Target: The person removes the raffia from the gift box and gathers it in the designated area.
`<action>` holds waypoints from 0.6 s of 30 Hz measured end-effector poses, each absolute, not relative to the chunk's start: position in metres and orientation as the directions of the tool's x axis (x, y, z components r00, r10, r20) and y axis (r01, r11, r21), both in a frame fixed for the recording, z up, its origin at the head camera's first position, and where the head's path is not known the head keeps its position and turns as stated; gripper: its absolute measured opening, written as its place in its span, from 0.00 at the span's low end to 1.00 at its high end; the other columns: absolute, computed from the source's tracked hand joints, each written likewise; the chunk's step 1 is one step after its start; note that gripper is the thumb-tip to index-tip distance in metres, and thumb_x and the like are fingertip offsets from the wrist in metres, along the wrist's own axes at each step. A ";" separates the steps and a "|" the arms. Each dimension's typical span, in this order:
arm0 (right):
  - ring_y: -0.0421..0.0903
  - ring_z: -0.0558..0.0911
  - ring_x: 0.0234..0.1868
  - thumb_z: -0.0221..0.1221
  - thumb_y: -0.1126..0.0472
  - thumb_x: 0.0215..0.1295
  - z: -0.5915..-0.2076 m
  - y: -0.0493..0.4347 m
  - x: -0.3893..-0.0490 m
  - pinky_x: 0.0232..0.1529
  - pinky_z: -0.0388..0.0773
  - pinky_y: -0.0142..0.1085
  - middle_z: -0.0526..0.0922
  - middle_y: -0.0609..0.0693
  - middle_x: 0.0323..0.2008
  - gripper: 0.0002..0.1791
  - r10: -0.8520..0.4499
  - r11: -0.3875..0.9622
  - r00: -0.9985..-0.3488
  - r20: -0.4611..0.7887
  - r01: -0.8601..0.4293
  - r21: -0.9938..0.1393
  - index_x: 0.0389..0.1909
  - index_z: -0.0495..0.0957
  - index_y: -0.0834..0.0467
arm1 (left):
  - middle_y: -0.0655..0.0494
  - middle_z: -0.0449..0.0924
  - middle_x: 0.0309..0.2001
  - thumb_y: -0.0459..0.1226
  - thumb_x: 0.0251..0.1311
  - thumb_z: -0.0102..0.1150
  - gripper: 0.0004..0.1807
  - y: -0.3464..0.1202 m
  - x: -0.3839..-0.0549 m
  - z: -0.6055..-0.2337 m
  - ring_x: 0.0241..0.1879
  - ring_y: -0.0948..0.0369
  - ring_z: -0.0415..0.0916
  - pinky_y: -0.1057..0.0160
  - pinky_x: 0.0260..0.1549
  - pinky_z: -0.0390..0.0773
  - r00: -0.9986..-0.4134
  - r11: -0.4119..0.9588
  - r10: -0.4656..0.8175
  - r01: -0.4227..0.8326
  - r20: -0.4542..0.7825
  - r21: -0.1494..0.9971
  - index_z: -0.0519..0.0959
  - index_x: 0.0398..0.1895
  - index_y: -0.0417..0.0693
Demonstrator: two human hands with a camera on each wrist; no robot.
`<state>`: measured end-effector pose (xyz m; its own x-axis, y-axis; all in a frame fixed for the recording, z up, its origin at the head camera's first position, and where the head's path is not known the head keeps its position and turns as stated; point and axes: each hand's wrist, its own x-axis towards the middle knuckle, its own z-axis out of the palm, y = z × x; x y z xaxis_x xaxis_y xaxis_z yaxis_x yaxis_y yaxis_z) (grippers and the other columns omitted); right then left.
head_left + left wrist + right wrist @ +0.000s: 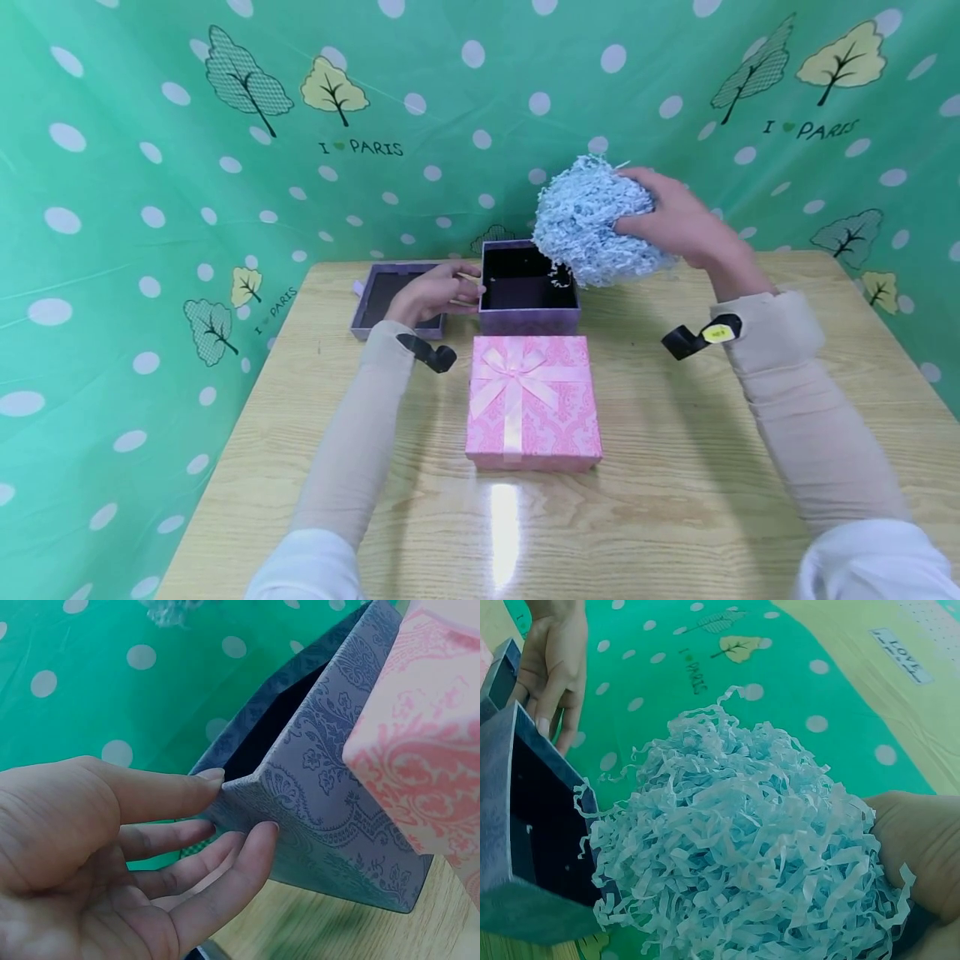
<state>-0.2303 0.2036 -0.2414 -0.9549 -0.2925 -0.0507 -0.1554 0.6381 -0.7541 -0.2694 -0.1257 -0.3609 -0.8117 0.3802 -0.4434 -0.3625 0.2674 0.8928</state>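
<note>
My right hand [678, 218] grips a large bundle of light blue shredded paper [588, 221], holding it up over the right side of an uncovered purple box [528, 321]. Loose strands hang from the bundle near the box's rim in the right wrist view. Dark inside, the box has a floral pattern outside, seen in the left wrist view. At its left side is my left hand [442, 292]. The thumb [210, 778] touches the rim's corner, and the other fingers are spread by the outer wall.
A pink gift box [562, 417] with a ribbon bow sits just in front of the purple box. Behind my left hand lies a shallow purple lid [367, 304], its dark inside facing up. A green dotted curtain [450, 100] hangs behind the wooden table [675, 517].
</note>
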 end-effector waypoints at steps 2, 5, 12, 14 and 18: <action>0.57 0.61 0.66 0.53 0.62 0.67 -0.242 0.210 -0.228 0.50 0.72 0.49 0.43 0.51 0.76 0.39 -0.283 0.628 -0.958 -0.040 -0.154 -0.763 0.75 0.46 0.46 | 0.32 0.63 0.64 0.28 0.67 0.50 0.27 -0.126 -0.270 -0.361 0.61 0.40 0.66 0.49 0.59 0.74 -0.811 0.267 0.379 -0.366 -0.446 0.892 0.57 0.68 0.39; 0.58 0.50 0.73 0.54 0.63 0.67 -0.246 0.219 -0.225 0.59 0.68 0.57 0.43 0.52 0.76 0.39 -0.269 0.617 -0.963 -0.028 -0.150 -0.772 0.75 0.47 0.48 | 0.32 0.64 0.63 0.28 0.67 0.51 0.27 -0.126 -0.271 -0.361 0.56 0.44 0.71 0.49 0.59 0.74 -0.811 0.269 0.377 -0.366 -0.447 0.891 0.58 0.68 0.39; 0.62 0.48 0.73 0.54 0.63 0.67 -0.263 0.243 -0.221 0.62 0.62 0.65 0.45 0.57 0.76 0.39 -0.229 0.633 -0.973 -0.030 -0.125 -0.764 0.75 0.47 0.52 | 0.31 0.63 0.63 0.28 0.66 0.52 0.28 -0.125 -0.270 -0.361 0.54 0.45 0.72 0.47 0.61 0.72 -0.812 0.270 0.379 -0.362 -0.444 0.892 0.58 0.68 0.39; 0.64 0.46 0.74 0.54 0.62 0.67 -0.270 0.250 -0.220 0.61 0.62 0.66 0.42 0.57 0.76 0.40 -0.217 0.641 -0.975 -0.041 -0.111 -0.760 0.76 0.45 0.53 | 0.31 0.62 0.64 0.28 0.66 0.52 0.29 -0.126 -0.270 -0.361 0.58 0.43 0.70 0.46 0.61 0.71 -0.811 0.269 0.379 -0.364 -0.445 0.892 0.57 0.68 0.39; 0.66 0.44 0.73 0.53 0.60 0.68 -0.286 0.266 -0.219 0.61 0.61 0.68 0.38 0.59 0.76 0.41 -0.187 0.660 -0.980 -0.062 -0.079 -0.747 0.76 0.41 0.53 | 0.30 0.62 0.64 0.28 0.66 0.52 0.29 -0.126 -0.269 -0.360 0.56 0.43 0.71 0.46 0.62 0.70 -0.811 0.262 0.381 -0.365 -0.443 0.893 0.57 0.68 0.39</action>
<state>-0.2186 0.2658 -0.2864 -0.9805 -0.1867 -0.0618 -0.0785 0.6599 -0.7472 -0.2686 -0.1262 -0.3605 -0.8113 0.3813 -0.4432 -0.3651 0.2618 0.8934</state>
